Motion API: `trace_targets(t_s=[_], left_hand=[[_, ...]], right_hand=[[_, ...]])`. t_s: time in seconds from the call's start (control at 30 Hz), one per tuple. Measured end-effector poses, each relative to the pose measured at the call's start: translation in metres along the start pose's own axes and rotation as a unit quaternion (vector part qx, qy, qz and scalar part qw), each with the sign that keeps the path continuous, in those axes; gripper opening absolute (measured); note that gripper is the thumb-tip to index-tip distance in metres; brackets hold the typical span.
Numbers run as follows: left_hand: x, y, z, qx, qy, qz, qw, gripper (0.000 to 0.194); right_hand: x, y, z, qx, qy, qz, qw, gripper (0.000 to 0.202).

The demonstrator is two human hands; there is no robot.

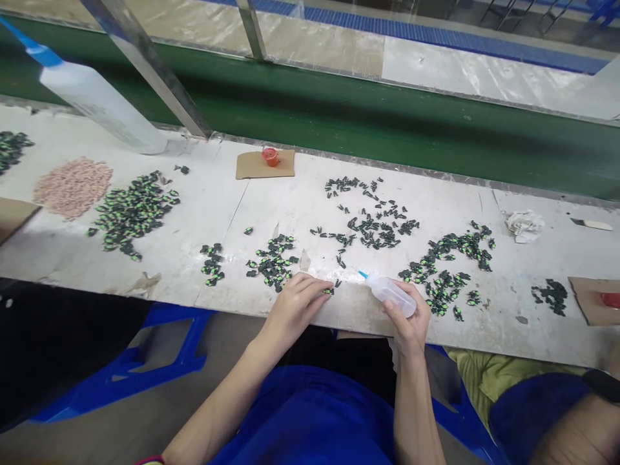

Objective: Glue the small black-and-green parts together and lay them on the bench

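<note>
Near the table's front edge, my left hand pinches a small black-and-green plastic part between its fingertips. My right hand is wrapped round a small translucent squeeze bottle, tilted so that its blue nozzle points left towards that part. Beyond my left hand lies a pile of black-and-green parts. Small dark pieces are scattered on the table ahead of the bottle. To the right of the bottle is another spread of black-and-green parts.
A large white bottle with a blue nozzle stands at the back left. Near it are pink pieces and a green-black heap. A red cup sits on cardboard. Another person's arm shows at right.
</note>
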State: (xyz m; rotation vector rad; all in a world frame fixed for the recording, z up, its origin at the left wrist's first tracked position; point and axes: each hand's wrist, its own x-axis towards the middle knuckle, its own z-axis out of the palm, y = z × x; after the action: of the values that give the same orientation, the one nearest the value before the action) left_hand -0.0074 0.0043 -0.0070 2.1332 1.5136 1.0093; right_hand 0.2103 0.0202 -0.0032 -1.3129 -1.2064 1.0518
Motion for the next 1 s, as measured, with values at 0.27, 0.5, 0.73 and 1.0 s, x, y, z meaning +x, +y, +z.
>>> trace_targets(t_s=[0.27, 0.5, 0.73, 1.0], left_hand=[[-0.007, -0.003, 0.004, -0.033, 0.015, -0.074, 0.997, 0.011], [-0.005, 0.0, 0.003, -0.008, 0.005, -0.09, 0.996, 0.013], [-0.004, 0.002, 0.0, 0.013, -0.009, -0.093, 0.996, 0.013], [-0.004, 0.0, 0.001, 0.012, -0.003, -0.086, 0.996, 0.012]], right_hand=[[-0.007, 0.002, 0.016, 0.001, 0.047, 0.053, 0.997, 0.023], [-0.004, -0.01, 0.027, -0.081, 0.02, 0.046, 0.995, 0.029], [-0.004, -0.005, 0.026, -0.109, 0.006, 0.036, 0.993, 0.03], [-0.003, -0.008, 0.028, -0.109, 0.017, 0.034, 0.993, 0.033]])
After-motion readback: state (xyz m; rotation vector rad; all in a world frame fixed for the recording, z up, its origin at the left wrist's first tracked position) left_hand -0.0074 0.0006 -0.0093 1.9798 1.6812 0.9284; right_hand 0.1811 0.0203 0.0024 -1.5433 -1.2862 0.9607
